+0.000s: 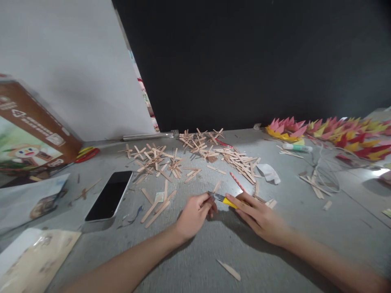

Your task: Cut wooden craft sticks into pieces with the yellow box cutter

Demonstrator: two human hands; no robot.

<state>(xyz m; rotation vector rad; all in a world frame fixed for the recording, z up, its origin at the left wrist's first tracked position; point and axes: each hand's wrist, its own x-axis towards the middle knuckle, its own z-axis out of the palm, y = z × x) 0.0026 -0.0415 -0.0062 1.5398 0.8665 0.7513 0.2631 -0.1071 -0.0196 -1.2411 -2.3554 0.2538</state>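
While the left hand (193, 215) pinches a slim wooden stick (217, 186) low over the gray counter (189, 266), the right hand (259, 215) has its grip closed around a yellow knife (230, 202), blade at the fingertips; contact with the wood cannot be told. Trimming appears to be the step in hand, the next move likely calling for a steady pinch, fingers clear of the edge. Loose sticks (240, 162) crowd the room beyond, and a dark panel (244, 61) bounds the back. Open counter lies between the forearms, broken by one pointed sliver (229, 270).
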